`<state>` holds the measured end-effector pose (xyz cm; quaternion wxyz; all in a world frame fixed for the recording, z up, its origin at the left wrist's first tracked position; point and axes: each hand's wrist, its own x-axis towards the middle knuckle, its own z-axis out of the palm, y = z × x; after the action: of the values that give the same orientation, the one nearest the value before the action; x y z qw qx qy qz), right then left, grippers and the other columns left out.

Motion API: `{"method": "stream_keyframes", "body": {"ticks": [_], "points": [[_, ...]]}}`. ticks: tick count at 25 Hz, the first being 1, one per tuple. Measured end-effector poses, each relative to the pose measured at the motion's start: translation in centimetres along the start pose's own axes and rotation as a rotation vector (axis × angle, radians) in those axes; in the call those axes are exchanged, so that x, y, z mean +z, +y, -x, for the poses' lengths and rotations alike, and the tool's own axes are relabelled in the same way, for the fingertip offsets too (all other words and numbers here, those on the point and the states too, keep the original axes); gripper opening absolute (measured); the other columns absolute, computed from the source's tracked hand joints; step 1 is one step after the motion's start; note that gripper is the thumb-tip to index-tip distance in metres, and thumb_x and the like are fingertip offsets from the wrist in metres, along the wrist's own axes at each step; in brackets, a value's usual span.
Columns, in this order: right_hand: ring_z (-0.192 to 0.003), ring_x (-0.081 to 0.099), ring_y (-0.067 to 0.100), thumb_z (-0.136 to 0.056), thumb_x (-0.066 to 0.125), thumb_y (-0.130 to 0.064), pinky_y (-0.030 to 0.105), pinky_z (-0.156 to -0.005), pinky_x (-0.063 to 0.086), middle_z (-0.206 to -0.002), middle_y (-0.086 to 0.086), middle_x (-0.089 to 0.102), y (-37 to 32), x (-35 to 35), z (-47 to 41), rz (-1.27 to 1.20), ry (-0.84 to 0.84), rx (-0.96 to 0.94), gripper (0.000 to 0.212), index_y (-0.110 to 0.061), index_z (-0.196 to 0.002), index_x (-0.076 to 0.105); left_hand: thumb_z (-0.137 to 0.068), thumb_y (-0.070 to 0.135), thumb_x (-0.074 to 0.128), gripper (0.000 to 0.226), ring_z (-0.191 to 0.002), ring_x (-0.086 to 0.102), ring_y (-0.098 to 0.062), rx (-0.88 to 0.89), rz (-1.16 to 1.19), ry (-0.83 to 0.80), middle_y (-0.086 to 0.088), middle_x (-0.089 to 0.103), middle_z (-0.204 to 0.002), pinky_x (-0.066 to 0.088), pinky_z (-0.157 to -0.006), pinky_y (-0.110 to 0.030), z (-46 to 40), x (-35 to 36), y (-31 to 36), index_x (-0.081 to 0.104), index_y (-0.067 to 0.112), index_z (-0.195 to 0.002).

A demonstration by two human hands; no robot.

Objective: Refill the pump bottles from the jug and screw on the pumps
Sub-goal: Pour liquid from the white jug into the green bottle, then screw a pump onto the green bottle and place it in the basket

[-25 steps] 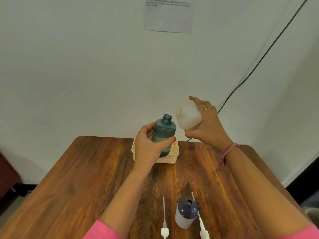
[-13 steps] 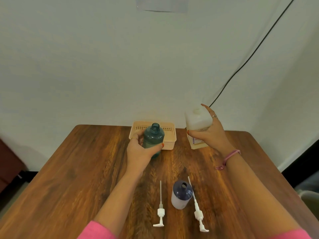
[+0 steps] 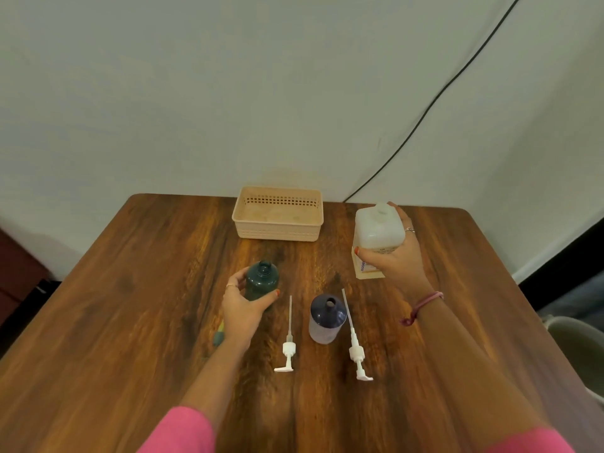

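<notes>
My left hand (image 3: 243,307) grips a teal pump bottle (image 3: 261,280) with an open neck, standing upright on the wooden table (image 3: 130,322). My right hand (image 3: 397,259) holds the white translucent jug (image 3: 376,233) upright at the table's far right; its base looks to be on the tabletop. A dark purple-topped bottle (image 3: 327,318) stands open in the middle. Two white pumps lie flat beside it, one to its left (image 3: 287,349) and one to its right (image 3: 354,348).
A beige plastic basket (image 3: 277,214) sits at the table's far edge against the wall. A black cable (image 3: 425,112) runs down the wall behind the jug. A small green-yellow object (image 3: 219,333) lies partly hidden by my left wrist.
Both hands came down and toward me. The teal bottle went from above the basket to the tabletop, and the jug tipped back upright and lowered to the right side.
</notes>
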<state>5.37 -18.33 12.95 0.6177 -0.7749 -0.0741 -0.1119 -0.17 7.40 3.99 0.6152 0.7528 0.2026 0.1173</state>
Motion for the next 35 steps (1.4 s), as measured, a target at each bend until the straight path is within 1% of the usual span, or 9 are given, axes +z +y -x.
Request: {"method": "stream_keyframes", "body": {"ticks": [3, 5, 8, 11, 15, 21, 26, 30, 35], "points": [[-0.109, 0.054, 0.012, -0.067, 0.082, -0.001, 0.011, -0.071, 0.052, -0.121, -0.003, 0.048, 1.5, -0.4, 1.1, 0.024, 0.007, 0.011, 0.09, -0.025, -0.138, 0.031, -0.065, 0.014, 0.087, 0.07, -0.114, 0.055, -0.019, -0.072, 0.007, 0.029, 0.006, 0.057, -0.119, 0.047, -0.095, -0.033, 0.6, 0.5, -2.3, 0.049, 0.023, -0.123], [-0.11, 0.054, 0.012, -0.067, 0.082, -0.002, 0.014, -0.074, 0.053, -0.121, -0.003, 0.048, 2.4, -0.7, 1.8, 0.018, 0.009, 0.028, 0.091, -0.025, -0.138, 0.03, -0.065, 0.013, 0.087, 0.069, -0.113, 0.056, -0.019, -0.107, 0.016, 0.039, 0.006, 0.057, -0.117, 0.046, -0.093, -0.031, 0.8, 0.7, -3.5, 0.048, 0.024, -0.121], [-0.11, 0.053, 0.008, -0.069, 0.082, -0.004, 0.011, -0.073, 0.051, -0.12, -0.008, 0.049, 3.9, -1.0, 2.7, 0.021, 0.003, 0.048, 0.086, -0.032, -0.133, 0.031, -0.065, 0.012, 0.086, 0.072, -0.116, 0.055, -0.022, -0.15, 0.021, 0.059, -0.002, 0.058, -0.126, 0.047, -0.098, -0.036, 1.0, 0.9, -4.8, 0.047, 0.019, -0.126], [-0.109, 0.053, 0.0, -0.07, 0.082, -0.009, 0.008, -0.072, 0.049, -0.118, -0.018, 0.048, 5.4, -1.1, 3.4, 0.042, -0.003, 0.077, 0.085, -0.03, -0.136, 0.032, -0.066, 0.011, 0.086, 0.073, -0.119, 0.054, -0.024, -0.178, 0.012, 0.082, -0.006, 0.057, -0.129, 0.046, -0.098, -0.036, 1.2, 1.1, -5.8, 0.046, 0.017, -0.128], [-0.114, 0.05, 0.007, -0.07, 0.083, -0.014, 0.009, -0.076, 0.05, -0.123, -0.013, 0.049, 7.3, -1.7, 4.0, 0.053, -0.001, 0.119, 0.085, -0.03, -0.136, 0.031, -0.066, 0.011, 0.086, 0.075, -0.12, 0.053, -0.022, -0.197, 0.034, 0.112, -0.005, 0.055, -0.13, 0.044, -0.095, -0.032, 1.1, 1.2, -6.5, 0.046, 0.017, -0.129], [-0.115, 0.049, 0.008, -0.071, 0.082, -0.015, 0.008, -0.076, 0.049, -0.127, -0.007, 0.047, 9.5, -2.5, 4.9, 0.069, 0.024, 0.169, 0.087, -0.026, -0.14, 0.029, -0.067, 0.014, 0.086, 0.079, -0.125, 0.05, -0.022, -0.16, -0.001, 0.103, -0.005, 0.052, -0.136, 0.042, -0.1, -0.033, 1.4, 1.0, -7.2, 0.042, 0.017, -0.133], [-0.115, 0.05, 0.01, -0.071, 0.081, -0.012, 0.008, -0.079, 0.049, -0.129, -0.004, 0.048, 11.0, -3.6, 6.5, 0.08, 0.03, 0.196, 0.088, -0.019, -0.142, 0.029, -0.069, 0.019, 0.085, 0.096, -0.136, 0.038, -0.025, -0.188, -0.089, 0.106, -0.006, 0.038, -0.15, 0.038, -0.107, -0.04, 3.4, 0.9, -7.6, 0.028, 0.019, -0.146], [-0.111, 0.05, 0.004, -0.07, 0.082, -0.01, 0.005, -0.076, 0.048, -0.128, -0.004, 0.047, 12.5, -4.9, 7.8, 0.111, 0.035, 0.233, 0.09, -0.018, -0.142, 0.029, -0.07, 0.017, 0.084, 0.097, -0.138, 0.035, -0.024, -0.183, -0.091, 0.106, -0.005, 0.035, -0.152, 0.036, -0.11, -0.044, 5.4, 0.2, -8.5, 0.026, 0.02, -0.148], [-0.109, 0.05, 0.004, -0.069, 0.083, -0.011, 0.006, -0.074, 0.049, -0.128, -0.005, 0.047, 14.3, -5.7, 9.4, 0.117, 0.047, 0.299, 0.092, -0.021, -0.143, 0.028, -0.072, 0.012, 0.082, 0.091, -0.137, 0.038, -0.019, -0.149, -0.025, 0.104, -0.005, 0.04, -0.15, 0.033, -0.109, -0.034, 7.0, 0.1, -9.2, 0.029, 0.017, -0.146]]}}
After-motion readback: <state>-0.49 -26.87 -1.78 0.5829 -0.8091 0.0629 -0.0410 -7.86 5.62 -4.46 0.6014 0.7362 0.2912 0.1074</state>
